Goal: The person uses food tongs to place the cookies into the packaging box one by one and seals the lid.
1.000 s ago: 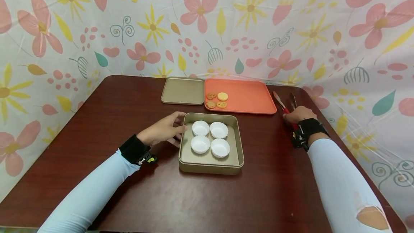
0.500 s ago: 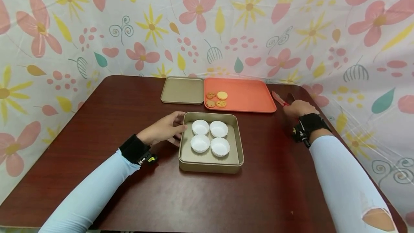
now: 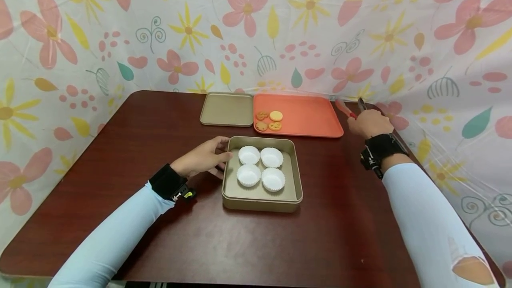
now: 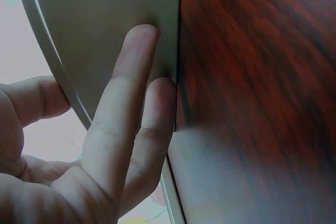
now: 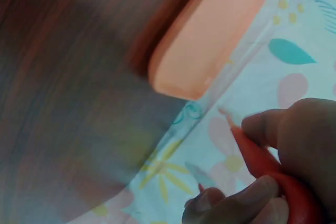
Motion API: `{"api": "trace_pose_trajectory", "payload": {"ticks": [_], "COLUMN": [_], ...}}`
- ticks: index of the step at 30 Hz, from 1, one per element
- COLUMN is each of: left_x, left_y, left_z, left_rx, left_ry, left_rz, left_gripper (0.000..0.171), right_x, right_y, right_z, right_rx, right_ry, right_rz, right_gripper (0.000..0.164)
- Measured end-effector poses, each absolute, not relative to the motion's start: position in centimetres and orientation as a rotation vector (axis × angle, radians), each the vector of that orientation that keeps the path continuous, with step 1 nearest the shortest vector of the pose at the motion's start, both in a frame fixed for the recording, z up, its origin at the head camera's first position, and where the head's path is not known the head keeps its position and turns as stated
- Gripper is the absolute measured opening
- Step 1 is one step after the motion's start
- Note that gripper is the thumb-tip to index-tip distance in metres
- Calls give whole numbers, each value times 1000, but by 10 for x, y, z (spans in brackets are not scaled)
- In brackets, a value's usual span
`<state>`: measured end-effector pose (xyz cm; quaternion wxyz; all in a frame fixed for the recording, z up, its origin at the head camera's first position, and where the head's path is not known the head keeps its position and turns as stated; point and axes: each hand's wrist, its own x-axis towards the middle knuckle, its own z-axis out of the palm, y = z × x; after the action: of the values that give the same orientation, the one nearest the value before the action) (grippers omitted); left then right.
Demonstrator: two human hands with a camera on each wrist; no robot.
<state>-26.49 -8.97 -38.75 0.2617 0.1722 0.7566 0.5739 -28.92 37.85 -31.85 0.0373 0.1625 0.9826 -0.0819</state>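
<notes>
In the head view, a square gold tin (image 3: 260,205) stands mid-table with several white fluted paper cups (image 3: 249,175) inside. My left hand (image 3: 202,158) is at its left side. The left wrist view shows two nearly straight fingers (image 4: 123,98) pressed to the tin's outer wall (image 4: 105,9) and the thumb touching its rim. Beyond the table's right part, my right hand (image 3: 372,124) grips red-handled tongs (image 5: 257,156), fingers curled around the handles. The tongs' tips are spread apart and point toward the back; the hand hides most of the handles.
An orange tray (image 3: 308,117) lies at the back, with several cookies (image 3: 275,116) in its left corner. To its left is a flat gold lid or tray (image 3: 227,109). A flower-printed cloth (image 3: 152,66) hangs behind the brown table (image 3: 132,154).
My right hand has taken hold of the tongs and lifted them off the table, slightly toward the back. My left hand stays at the tin.
</notes>
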Motion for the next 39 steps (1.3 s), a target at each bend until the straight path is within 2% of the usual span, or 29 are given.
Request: {"api": "trace_pose_trajectory", "payload": {"ticks": [5, 12, 39], "left_x": [-265, -265, -265], "left_y": [-90, -91, -90], "left_z": [-386, -385, -384], "left_rx": [482, 482, 453], "left_ry": [2036, 2036, 2040], "left_rz": [1549, 1553, 1547], "left_gripper": [60, 59, 59], "right_x": [-294, -295, -295], "right_y": [365, 348, 292], "right_z": [-318, -313, -308], "right_rx": [535, 490, 239], "right_ry": [3023, 3079, 3187], "right_rz": [-245, -240, -215], "right_gripper": [82, 72, 62]}}
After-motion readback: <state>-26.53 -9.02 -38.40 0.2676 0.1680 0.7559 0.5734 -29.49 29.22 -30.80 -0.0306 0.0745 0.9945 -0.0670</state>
